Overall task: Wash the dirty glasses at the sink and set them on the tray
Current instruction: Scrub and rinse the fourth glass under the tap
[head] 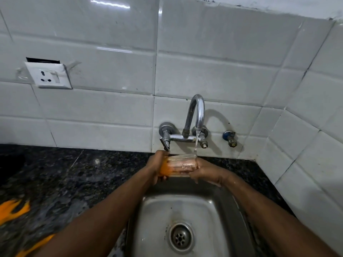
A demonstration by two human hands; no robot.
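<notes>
Far left of the tap [195, 115], at the edge of the view, two blurred orange patches [13, 210] lie on the dark stone counter [74, 182]; I cannot tell what they are. Up and left of the tap, one white socket [49, 75] sits in the tiled wall. Just below the tap, one glass [181, 164] lies on its side in the air between two hands. The left hand [156, 165] grips its left end, with one orange thing [164, 170] against it. The right hand [207, 172] holds the right end, fingers curled under. One thin water stream [196, 143] falls from the spout onto that end. Under the tap is one steel sink [213, 210] with one round drain [181, 237]. Right of the tap, one small valve [230, 139] stands out of the wall.
</notes>
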